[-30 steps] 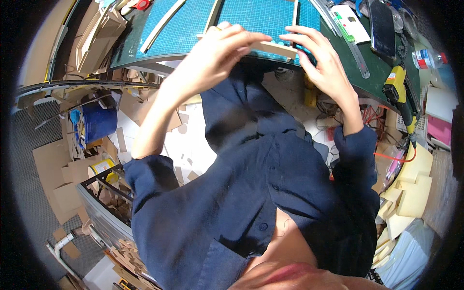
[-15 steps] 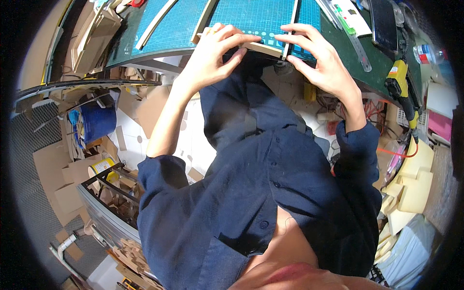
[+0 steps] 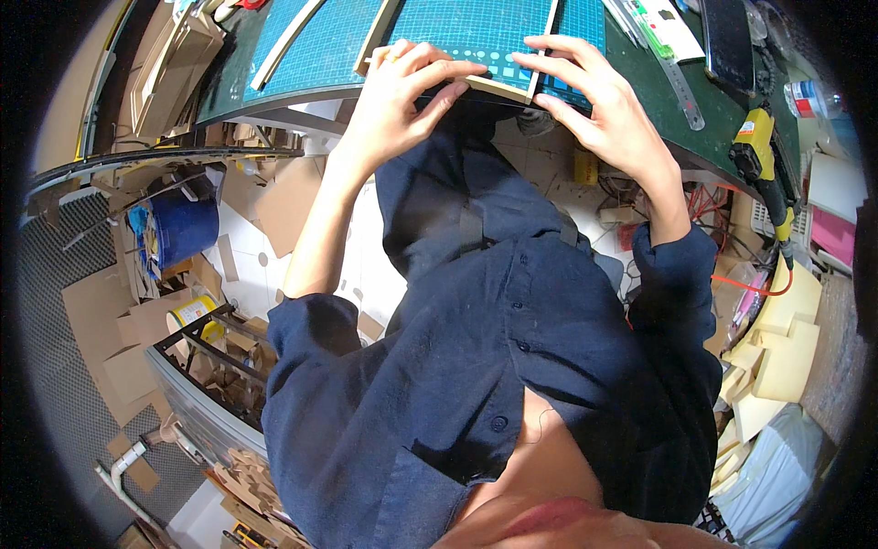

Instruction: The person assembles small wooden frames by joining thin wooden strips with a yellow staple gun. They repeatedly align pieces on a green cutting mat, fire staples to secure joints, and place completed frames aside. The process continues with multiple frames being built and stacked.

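Both my hands work at the near edge of a teal cutting mat [image 3: 448, 37]. My left hand [image 3: 398, 96] has its thumb and index finger closed on a short pale wooden strip [image 3: 499, 89] lying along that edge. The strip's right end meets the near end of a long thin wooden strip [image 3: 545, 57] that runs away from me. My right hand [image 3: 608, 105] grips this long strip near the corner, fingertips across it and thumb beside its near end. Another wooden strip [image 3: 377, 37] reaches the edge just beyond my left hand, and one more strip [image 3: 288, 44] lies farther left.
Right of the mat lie a metal ruler [image 3: 681, 96], a green-and-white package [image 3: 663, 32], a dark phone [image 3: 727, 41] and a yellow-black power tool [image 3: 754, 146]. A clear bottle [image 3: 809, 99] stands beyond them. Wooden boards [image 3: 169, 69] lean at the left; a blue bin [image 3: 186, 227] stands below.
My hands and the strips appear slightly farther up and left, and the whole view has shifted a little too. My right thumb has come closer to the corner. Both grips look much the same.
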A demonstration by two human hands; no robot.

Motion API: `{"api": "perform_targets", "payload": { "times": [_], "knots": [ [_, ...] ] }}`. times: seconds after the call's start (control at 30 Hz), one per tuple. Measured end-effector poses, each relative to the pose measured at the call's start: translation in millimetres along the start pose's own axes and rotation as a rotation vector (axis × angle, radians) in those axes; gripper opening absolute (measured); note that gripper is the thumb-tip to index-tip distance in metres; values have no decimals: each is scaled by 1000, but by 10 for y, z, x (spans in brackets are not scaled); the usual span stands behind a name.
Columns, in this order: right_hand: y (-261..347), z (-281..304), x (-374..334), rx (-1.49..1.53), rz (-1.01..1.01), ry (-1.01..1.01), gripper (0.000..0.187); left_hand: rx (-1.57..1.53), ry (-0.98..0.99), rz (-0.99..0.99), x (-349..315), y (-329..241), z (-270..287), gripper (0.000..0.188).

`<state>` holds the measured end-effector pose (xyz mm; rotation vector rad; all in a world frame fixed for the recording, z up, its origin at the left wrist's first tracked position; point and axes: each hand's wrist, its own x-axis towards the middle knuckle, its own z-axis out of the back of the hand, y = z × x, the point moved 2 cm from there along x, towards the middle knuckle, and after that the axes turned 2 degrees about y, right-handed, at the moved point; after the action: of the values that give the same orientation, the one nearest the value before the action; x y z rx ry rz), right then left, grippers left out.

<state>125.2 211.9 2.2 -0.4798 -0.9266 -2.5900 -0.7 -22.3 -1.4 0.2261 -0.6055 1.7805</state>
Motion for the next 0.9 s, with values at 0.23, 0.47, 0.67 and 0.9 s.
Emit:
{"api": "perform_targets", "payload": {
  "times": [0.23,0.47,0.67,0.9],
  "knots": [
    [5,-41,4,-18,-4,-26,44,6,-17,6,49,-65,-8,27],
    [32,-96,19,-6,-27,-66,45,-19,-42,-62,109,-92,-157,26],
    [55,-97,27,-44,-18,-80,44,-46,-56,-21,100,-145,-136,27],
    [44,-90,21,-21,-56,-53,45,-18,-68,-31,109,-129,-151,28]
  ]
}}
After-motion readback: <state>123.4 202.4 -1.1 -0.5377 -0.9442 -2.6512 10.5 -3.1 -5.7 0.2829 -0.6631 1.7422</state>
